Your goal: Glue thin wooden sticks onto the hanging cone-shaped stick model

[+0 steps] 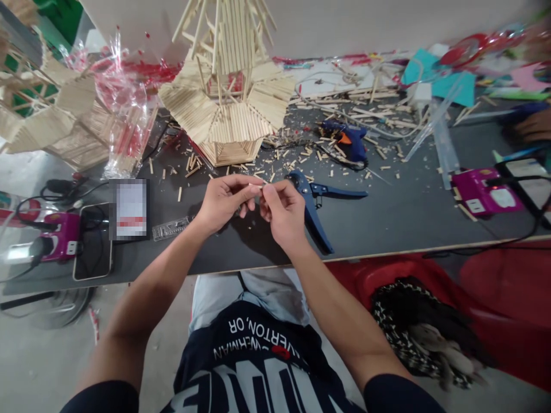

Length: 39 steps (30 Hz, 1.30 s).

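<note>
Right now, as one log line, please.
left hand, right hand: pinching small pale piece; cutter: on table, beside right hand; glue gun: beyond cutter

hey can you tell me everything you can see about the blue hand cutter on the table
The blue hand cutter lies on the dark tabletop, handles spread apart. The broader handle slants toward the table's front edge; the slimmer one points right. A small linkage sits between them near the rounded head. The handles look like painted metal. The right hand overlaps its side in view; whether they touch is unclear.
</note>
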Tool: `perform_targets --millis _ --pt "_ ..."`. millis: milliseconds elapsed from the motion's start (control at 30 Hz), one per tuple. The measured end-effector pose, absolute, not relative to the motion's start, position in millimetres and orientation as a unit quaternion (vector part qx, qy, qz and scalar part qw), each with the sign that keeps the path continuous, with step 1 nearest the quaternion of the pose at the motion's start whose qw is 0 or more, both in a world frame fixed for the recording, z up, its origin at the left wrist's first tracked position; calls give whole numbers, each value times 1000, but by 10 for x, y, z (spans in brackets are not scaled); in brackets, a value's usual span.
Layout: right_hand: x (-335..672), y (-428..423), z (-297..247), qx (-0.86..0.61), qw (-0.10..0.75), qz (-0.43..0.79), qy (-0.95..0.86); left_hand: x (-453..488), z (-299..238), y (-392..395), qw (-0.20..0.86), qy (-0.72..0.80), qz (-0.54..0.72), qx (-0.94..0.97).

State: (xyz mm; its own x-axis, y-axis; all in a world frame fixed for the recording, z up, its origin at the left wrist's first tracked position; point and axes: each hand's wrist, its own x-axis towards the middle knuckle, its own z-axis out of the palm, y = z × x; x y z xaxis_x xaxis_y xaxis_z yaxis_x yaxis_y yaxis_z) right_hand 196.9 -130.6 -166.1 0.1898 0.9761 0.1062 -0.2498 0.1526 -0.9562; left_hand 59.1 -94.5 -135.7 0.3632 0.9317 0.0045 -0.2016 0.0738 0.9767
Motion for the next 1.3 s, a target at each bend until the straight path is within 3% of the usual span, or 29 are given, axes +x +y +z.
perform_targets --millis 133,500,833,1000,1300 --pt "2013 -1293 -1585 -436 603 473 -472 533 -1349 -905 659 347 459 483" --pt "2238 -1136 -1245 -403 504 271 -714 343 -1209 -819 648 311 411 560" --pt "2182 -1195 -1283 -398 545 336 -657 273 -1189 -823 657 324 368 573" --pt "2217 -1259 -1239 -451 593 341 -574 277 -1132 -889 561 319 408 646" --pt "2239 -1390 -1170 -467 600 328 -561 333 -1103 -1032 256 326 426 804"
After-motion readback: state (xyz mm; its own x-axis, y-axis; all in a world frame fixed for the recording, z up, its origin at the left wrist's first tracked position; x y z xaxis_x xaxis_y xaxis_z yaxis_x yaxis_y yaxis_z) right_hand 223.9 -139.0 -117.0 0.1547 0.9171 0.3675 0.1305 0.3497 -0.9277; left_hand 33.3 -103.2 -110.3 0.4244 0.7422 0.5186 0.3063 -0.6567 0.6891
